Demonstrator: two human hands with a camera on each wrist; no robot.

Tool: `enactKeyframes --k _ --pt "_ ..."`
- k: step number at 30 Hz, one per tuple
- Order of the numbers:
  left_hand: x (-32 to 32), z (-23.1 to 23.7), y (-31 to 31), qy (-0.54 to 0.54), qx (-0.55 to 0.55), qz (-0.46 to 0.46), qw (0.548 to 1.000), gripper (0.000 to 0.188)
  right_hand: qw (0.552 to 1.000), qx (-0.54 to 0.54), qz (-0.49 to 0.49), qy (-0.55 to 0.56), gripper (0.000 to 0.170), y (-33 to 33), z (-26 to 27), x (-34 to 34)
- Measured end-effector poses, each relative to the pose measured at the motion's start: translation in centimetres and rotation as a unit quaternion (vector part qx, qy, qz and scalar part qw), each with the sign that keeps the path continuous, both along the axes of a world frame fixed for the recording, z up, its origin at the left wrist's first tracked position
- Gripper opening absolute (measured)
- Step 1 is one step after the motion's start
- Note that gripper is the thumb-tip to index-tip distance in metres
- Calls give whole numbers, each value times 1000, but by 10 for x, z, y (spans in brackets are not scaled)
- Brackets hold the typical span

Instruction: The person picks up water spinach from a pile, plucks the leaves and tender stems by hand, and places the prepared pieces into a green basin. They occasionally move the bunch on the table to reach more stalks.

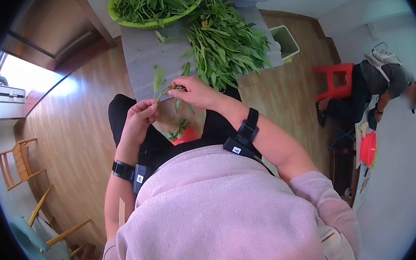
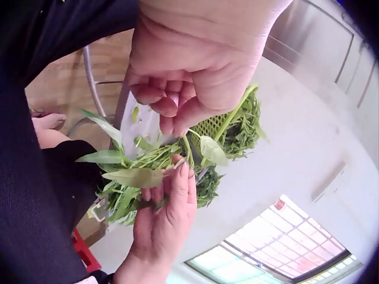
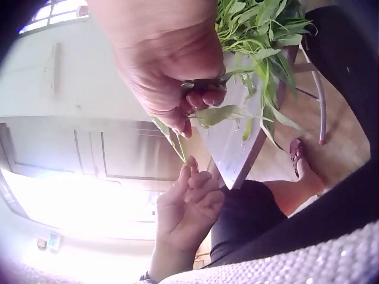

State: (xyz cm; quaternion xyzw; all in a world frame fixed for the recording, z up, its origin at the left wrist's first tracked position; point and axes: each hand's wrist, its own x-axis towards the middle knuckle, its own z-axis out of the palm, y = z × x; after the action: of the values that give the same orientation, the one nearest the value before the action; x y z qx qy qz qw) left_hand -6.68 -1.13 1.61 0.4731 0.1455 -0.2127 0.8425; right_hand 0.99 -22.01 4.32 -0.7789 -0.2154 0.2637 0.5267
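Over the near edge of the grey table (image 1: 144, 61), my left hand (image 1: 141, 118) pinches the stem of a water spinach sprig (image 1: 158, 77) between thumb and forefinger. My right hand (image 1: 197, 92) pinches the same sprig just to the right, fingertips close to the left ones. More leaves and something dark (image 3: 204, 84) show under its curled fingers; I cannot tell what the dark part is. A large pile of water spinach (image 1: 225, 40) lies beyond the right hand, with leafy ends hanging over the table edge.
A green basket (image 1: 133, 23) and a pale bowl (image 1: 242, 0), both full of greens, stand at the far end. Below my hands, leaves lie by something red (image 1: 186, 134). A bin (image 1: 289, 40), a red stool (image 1: 336, 78) and another person (image 1: 385, 79) are at right.
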Motion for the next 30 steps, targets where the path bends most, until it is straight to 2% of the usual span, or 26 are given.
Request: enactKeyframes --k 5,8,9,11,12,13,15,16,19,25,27,30 --pt "3 7 -7 8 -15 15 1000 11 997 53 -35 50 21 0 -3 -2" --pt "2 -6 -7 -10 -15 17 1000 11 994 73 -46 70 18 1 -6 -2" --pt "1 -13 -4 -10 4 9 1000 10 988 86 -78 98 18 3 -1 -5" --pt "2 -11 -6 3 33 13 999 9 959 181 -154 154 15 7 -16 -2" --pt "2 -12 -5 -11 35 6 999 10 948 216 -189 138 15 6 -21 2" --pt "2 -9 -4 -10 21 11 1000 10 948 216 -202 118 15 -2 -15 8" --pt "2 -6 -1 -14 -9 7 1000 10 927 230 -212 206 18 -11 -10 11" --pt "2 -5 -3 -11 -9 3 1000 10 924 246 -196 216 17 -16 -10 11" --pt "-1 0 -5 14 -32 35 999 11 933 184 -225 210 17 -18 5 3" --pt "-2 -1 -6 29 -36 29 999 11 939 177 -174 236 17 -25 -12 -1" --pt "-3 1 -7 42 -24 46 998 11 949 171 -162 212 17 -25 -17 -3" --pt "-1 -6 -5 34 -12 39 999 11 941 184 -173 225 16 -25 -13 -4"
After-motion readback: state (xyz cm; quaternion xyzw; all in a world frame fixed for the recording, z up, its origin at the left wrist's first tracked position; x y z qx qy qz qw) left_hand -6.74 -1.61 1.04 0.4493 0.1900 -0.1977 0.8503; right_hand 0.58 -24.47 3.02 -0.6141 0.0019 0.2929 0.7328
